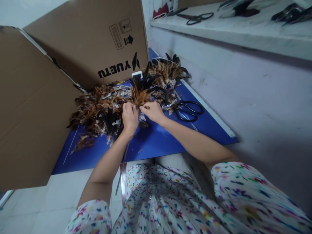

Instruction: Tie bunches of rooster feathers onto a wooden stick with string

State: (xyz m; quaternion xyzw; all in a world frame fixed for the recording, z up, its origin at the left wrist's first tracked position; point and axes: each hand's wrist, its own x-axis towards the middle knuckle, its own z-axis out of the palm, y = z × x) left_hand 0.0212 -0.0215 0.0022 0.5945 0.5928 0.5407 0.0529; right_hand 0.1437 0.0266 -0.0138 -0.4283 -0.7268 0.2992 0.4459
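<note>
My left hand [130, 117] is closed around the base of a brown and black feather bundle [140, 97], whose tips point away from me. Below that wrist a thin stick [122, 167] slants down past the table edge; whether it joins the bundle is hidden. The fingers of my right hand [154, 111] pinch together at the bundle's base, close to the left fingertips. Loose feathers [97, 107] in brown, black and white lie heaped left of my hands. To the right rest black-handled scissors [188, 111], their blades partly covered by feathers.
A blue table [156, 139] stands before me. Large cardboard panels [80, 39] rise behind and at left. More feathers [165, 71] are piled at the back, near a small white-framed object [136, 74]. Along the right wall runs a shelf [234, 31] with other scissors [195, 18].
</note>
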